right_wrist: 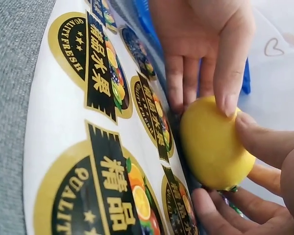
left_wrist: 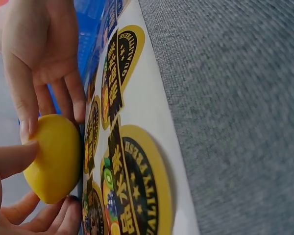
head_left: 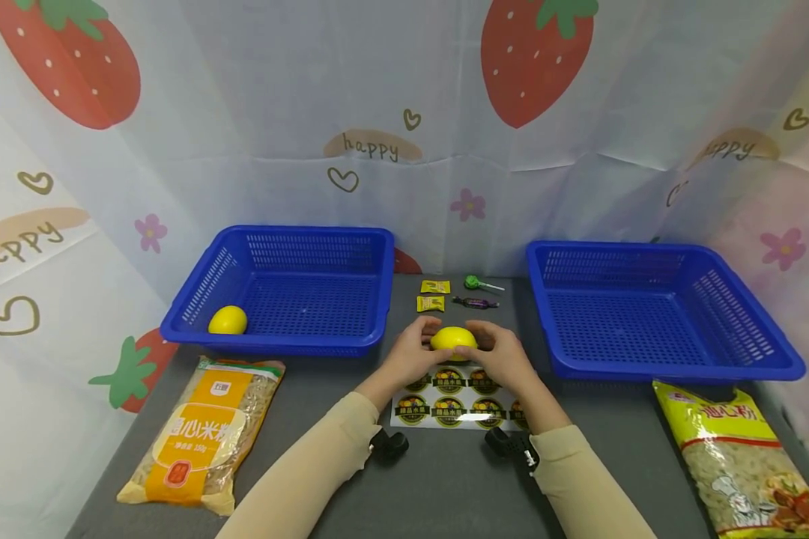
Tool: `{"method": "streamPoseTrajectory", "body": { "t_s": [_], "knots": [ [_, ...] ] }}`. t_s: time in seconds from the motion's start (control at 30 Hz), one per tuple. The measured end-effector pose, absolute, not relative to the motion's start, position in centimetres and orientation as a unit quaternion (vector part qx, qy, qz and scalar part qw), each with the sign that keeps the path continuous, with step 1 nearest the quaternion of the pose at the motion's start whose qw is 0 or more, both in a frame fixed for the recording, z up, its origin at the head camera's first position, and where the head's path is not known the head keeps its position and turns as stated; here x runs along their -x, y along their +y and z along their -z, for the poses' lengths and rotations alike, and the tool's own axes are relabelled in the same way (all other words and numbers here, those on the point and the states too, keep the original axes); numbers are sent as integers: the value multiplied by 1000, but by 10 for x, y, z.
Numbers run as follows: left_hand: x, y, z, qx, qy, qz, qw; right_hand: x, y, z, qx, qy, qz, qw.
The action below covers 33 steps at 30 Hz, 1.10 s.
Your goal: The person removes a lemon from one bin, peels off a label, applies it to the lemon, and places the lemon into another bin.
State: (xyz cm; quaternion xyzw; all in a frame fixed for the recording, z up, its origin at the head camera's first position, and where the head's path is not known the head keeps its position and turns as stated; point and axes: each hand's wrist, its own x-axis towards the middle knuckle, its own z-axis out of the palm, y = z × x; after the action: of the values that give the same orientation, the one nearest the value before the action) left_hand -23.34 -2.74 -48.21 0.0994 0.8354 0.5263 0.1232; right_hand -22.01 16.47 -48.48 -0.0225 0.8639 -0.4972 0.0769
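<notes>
At the far edge of the stickers (head_left: 458, 402), the left hand (head_left: 413, 353) and the right hand (head_left: 502, 355) grasp the lemon (head_left: 453, 338) in one grip, from both sides, probably so that it cannot roll

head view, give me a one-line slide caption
Two hands hold a lemon beside a sticker sheet, between two blue baskets, the left one containing a second lemon.
</notes>
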Motion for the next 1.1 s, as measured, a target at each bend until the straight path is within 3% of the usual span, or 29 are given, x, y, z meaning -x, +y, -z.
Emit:
{"method": "streamPoseTrajectory", "body": {
  "t_s": [0.27,1.1],
  "knots": [
    [240,-27,484,-116,818,-554,109,223,166,484,35,866,496,58],
    [235,-32,482,-121,823,-539,133,218,169,477,50,867,491,67]
  ]
}}
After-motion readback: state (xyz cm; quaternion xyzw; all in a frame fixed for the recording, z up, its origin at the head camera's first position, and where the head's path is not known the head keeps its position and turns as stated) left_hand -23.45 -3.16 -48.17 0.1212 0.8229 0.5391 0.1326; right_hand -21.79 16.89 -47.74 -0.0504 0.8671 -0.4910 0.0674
